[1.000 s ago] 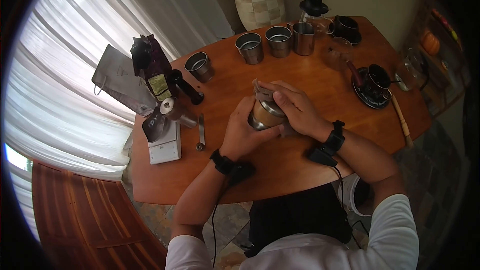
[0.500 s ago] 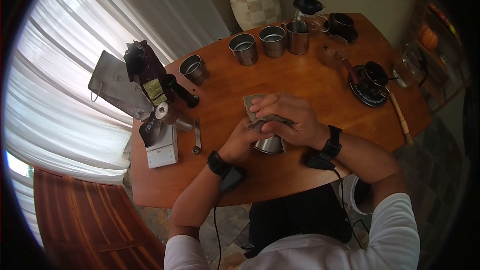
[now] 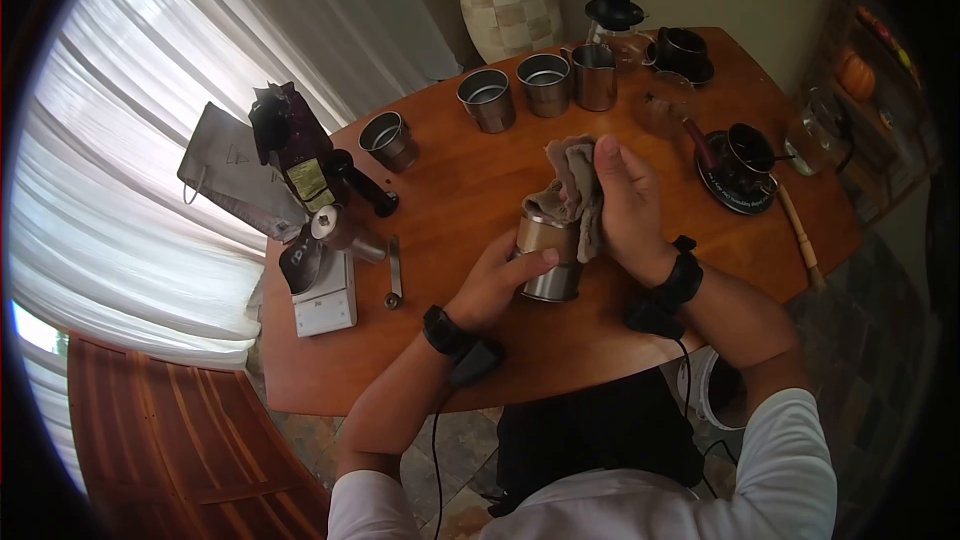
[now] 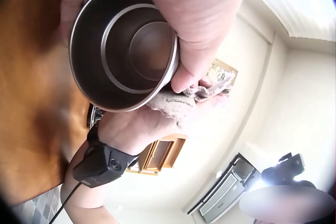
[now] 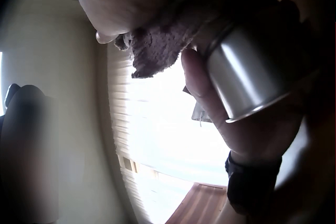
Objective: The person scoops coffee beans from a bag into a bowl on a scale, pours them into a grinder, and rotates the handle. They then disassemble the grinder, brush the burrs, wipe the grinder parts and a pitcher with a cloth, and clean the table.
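A steel cup [image 3: 550,258] is up over the near part of the table, its mouth turned down toward the person. My left hand [image 3: 497,280] grips its side, thumb across the front. In the left wrist view, the cup's stepped inside [image 4: 142,50] shows bare metal. A grey-brown cloth [image 3: 577,180] is bunched at the upper, closed end of the cup. Holding that cloth from the right is my right hand [image 3: 632,208], thumb pointing up; its other fingers are mostly hidden. The cloth's ragged edge [image 5: 157,50] hangs beside the cup in the right wrist view.
Steel cups [image 3: 487,100] and a steel pitcher [image 3: 596,78] line the far edge. To the left are a white scale [image 3: 325,308], a hand grinder [image 3: 345,230] and a dark coffee bag [image 3: 293,135]. On the right sit a dark cup on a saucer [image 3: 740,185] and a wooden-handled brush [image 3: 800,235].
The right hand has turned from lying over the cup's end to its right side, drawing the cloth upward. The cup has tipped about, and more of its side shows now.
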Action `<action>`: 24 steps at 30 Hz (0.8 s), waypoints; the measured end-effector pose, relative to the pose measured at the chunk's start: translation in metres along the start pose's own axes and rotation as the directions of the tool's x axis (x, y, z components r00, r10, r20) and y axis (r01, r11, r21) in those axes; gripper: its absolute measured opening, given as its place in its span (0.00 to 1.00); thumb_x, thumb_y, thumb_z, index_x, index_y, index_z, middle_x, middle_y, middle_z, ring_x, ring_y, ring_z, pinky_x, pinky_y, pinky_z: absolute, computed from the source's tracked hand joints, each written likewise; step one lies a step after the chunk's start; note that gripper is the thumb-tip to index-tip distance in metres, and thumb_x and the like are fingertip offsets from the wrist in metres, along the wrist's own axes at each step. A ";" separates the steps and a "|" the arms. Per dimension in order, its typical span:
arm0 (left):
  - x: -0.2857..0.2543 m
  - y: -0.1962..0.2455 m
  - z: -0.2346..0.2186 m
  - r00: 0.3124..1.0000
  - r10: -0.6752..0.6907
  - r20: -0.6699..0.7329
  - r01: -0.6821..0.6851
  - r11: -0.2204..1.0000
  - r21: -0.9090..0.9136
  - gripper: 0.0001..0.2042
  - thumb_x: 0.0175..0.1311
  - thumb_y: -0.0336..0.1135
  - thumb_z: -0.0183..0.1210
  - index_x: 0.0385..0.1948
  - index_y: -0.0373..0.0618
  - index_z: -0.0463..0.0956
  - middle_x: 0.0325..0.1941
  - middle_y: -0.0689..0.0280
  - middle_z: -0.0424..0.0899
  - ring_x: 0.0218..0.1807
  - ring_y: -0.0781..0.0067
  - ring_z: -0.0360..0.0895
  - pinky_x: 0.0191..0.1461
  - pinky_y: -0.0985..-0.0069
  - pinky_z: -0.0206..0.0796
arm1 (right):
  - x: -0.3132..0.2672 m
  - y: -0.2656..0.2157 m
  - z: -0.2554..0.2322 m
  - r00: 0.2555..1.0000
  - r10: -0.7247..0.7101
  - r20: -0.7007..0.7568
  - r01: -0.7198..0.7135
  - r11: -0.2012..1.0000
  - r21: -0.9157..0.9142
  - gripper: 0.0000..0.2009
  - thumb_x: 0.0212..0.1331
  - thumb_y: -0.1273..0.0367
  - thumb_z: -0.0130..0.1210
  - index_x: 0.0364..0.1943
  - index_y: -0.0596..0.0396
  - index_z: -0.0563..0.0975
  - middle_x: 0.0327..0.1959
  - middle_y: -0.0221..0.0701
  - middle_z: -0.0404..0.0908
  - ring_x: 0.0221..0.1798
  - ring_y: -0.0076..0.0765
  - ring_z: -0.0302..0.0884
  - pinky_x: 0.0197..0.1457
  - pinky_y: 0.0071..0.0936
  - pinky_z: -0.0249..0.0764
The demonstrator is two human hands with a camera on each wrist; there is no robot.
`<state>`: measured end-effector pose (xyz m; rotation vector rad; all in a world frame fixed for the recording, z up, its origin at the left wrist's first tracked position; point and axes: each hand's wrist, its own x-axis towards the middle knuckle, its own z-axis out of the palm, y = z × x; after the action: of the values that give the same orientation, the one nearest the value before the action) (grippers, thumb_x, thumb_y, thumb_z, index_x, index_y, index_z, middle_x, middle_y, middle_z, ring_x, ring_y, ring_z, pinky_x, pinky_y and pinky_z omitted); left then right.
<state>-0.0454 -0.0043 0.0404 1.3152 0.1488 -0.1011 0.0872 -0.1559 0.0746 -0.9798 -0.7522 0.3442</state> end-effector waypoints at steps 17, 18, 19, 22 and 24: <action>0.000 -0.003 -0.003 0.996 0.074 -0.054 -0.074 0.997 0.006 0.22 0.74 0.42 0.57 0.63 0.36 0.71 0.56 0.64 0.82 0.57 0.72 0.80 0.64 0.71 0.70 | 0.006 0.030 -0.009 0.876 -0.092 0.473 0.300 0.871 -0.388 0.19 0.77 0.58 0.54 0.51 0.63 0.83 0.48 0.42 0.87 0.50 0.37 0.86 0.53 0.31 0.80; 0.000 -0.002 -0.004 0.998 0.050 -0.033 -0.050 0.998 -0.023 0.23 0.74 0.43 0.58 0.63 0.36 0.71 0.56 0.64 0.82 0.57 0.72 0.80 0.65 0.71 0.70 | 0.005 0.030 -0.009 0.925 0.028 0.380 0.124 0.921 -0.369 0.19 0.76 0.58 0.56 0.49 0.64 0.84 0.47 0.42 0.87 0.48 0.34 0.86 0.51 0.30 0.79; 0.000 -0.001 -0.004 1.000 0.027 -0.011 -0.028 0.998 -0.051 0.24 0.74 0.44 0.58 0.64 0.36 0.70 0.56 0.64 0.82 0.57 0.73 0.80 0.65 0.71 0.70 | 0.005 0.032 -0.010 0.925 0.025 0.380 0.127 0.921 -0.368 0.19 0.76 0.58 0.56 0.49 0.64 0.84 0.47 0.42 0.87 0.48 0.34 0.86 0.51 0.30 0.79; 0.002 -0.005 -0.007 0.999 0.041 -0.007 -0.041 0.998 -0.040 0.25 0.73 0.43 0.59 0.64 0.35 0.70 0.57 0.64 0.82 0.57 0.73 0.80 0.66 0.71 0.70 | 0.004 0.034 -0.008 0.919 0.291 0.265 -0.267 0.956 -0.122 0.20 0.77 0.58 0.55 0.51 0.66 0.83 0.47 0.42 0.88 0.46 0.30 0.85 0.51 0.28 0.79; 0.001 -0.008 -0.013 0.999 0.031 0.025 -0.030 0.999 -0.038 0.25 0.73 0.43 0.59 0.64 0.35 0.70 0.57 0.64 0.81 0.58 0.72 0.80 0.66 0.71 0.70 | -0.001 0.028 -0.003 0.946 0.218 0.238 -0.172 0.964 -0.202 0.20 0.77 0.58 0.54 0.52 0.65 0.83 0.49 0.42 0.88 0.48 0.36 0.88 0.52 0.30 0.80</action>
<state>-0.0462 0.0064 0.0294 1.2778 0.1083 -0.0885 0.0899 -0.1436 0.0499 -1.1981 -0.9362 0.5945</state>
